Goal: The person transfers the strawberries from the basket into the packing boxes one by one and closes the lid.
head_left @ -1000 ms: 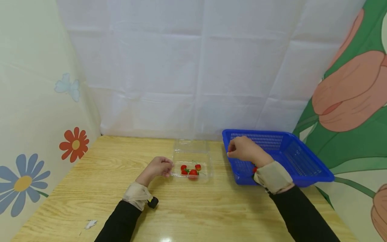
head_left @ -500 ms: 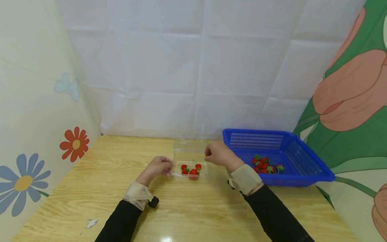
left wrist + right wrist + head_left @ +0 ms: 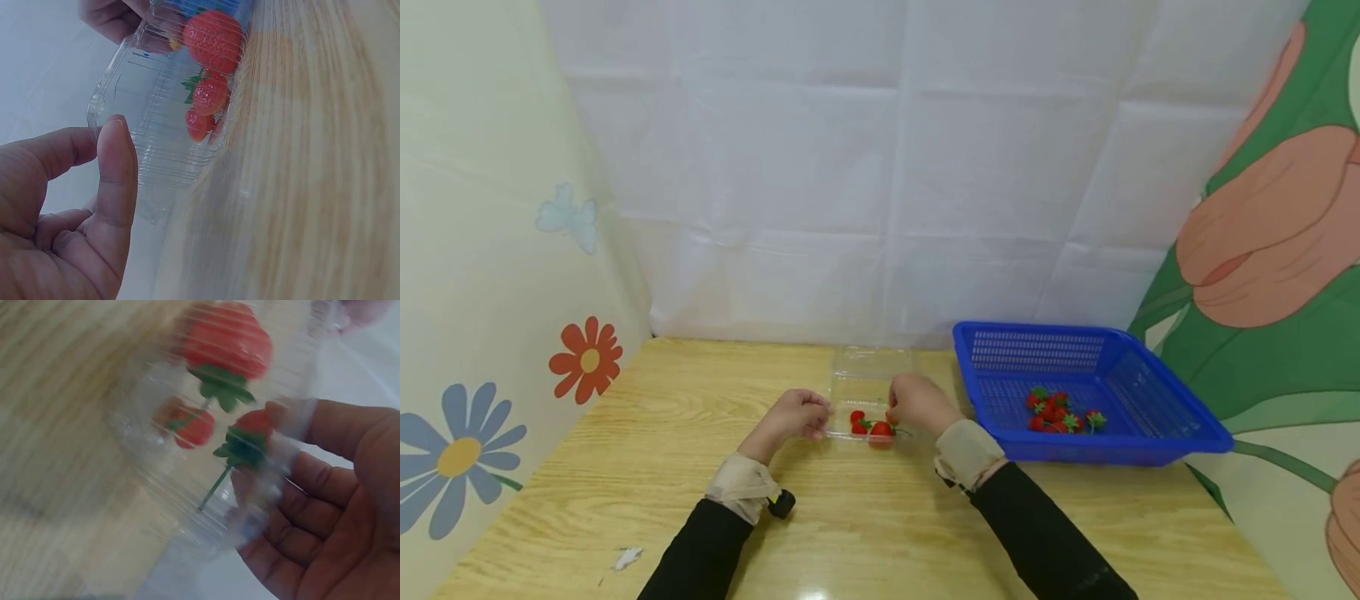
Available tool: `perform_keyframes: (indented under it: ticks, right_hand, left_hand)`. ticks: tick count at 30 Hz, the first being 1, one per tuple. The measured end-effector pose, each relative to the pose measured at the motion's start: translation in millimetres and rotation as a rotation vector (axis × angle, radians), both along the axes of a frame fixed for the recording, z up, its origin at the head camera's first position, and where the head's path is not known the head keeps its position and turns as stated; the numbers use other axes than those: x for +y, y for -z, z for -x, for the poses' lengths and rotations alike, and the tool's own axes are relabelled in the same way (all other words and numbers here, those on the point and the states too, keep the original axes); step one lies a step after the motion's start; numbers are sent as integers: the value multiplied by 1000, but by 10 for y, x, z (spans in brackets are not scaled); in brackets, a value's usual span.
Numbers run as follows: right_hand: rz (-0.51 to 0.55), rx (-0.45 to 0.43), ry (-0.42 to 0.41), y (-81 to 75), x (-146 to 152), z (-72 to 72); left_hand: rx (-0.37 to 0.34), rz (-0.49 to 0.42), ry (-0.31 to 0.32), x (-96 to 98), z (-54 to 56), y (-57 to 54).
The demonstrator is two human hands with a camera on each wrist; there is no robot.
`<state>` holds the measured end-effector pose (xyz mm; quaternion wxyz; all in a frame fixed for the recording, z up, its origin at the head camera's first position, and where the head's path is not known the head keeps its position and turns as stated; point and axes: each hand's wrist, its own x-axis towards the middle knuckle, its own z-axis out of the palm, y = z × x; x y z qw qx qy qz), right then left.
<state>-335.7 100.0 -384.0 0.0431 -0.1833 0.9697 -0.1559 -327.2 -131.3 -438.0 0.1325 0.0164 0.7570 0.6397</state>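
A clear plastic box (image 3: 842,435) with its lid (image 3: 872,367) raised at the back stands on the table, holding several small red strawberries (image 3: 881,430). My left hand (image 3: 793,414) pinches the box's left rim between thumb and index finger, as the left wrist view shows. At the box's right end, my right hand (image 3: 922,404) reaches in over the rim. In the right wrist view it pinches a strawberry (image 3: 250,439) with green leaves and a stem, seen through the clear wall. A larger strawberry (image 3: 228,340) lies beside it in the box.
To the right stands a blue plastic basket (image 3: 1150,454) with more strawberries (image 3: 1054,412) in a heap. White cloth (image 3: 760,208) hangs behind the wooden table (image 3: 850,533). Flower-printed sheets line both sides.
My right hand has moved left from above the blue basket to the clear box, bringing a strawberry down into its right end. The left hand has stayed at the box's rim.
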Motion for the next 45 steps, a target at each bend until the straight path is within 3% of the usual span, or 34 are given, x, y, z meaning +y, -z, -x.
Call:
perform_keyframes:
  ticks: [17, 37, 45]
  right_hand:
    - [-165, 43, 45, 228, -109, 46]
    - [-200, 64, 40, 249, -155, 55]
    - [-188, 48, 44, 149, -132, 16]
  left_hand:
    - [7, -8, -2, 19, 9, 39]
    - [16, 3, -8, 12, -7, 12]
    - [18, 6, 0, 3, 3, 23]
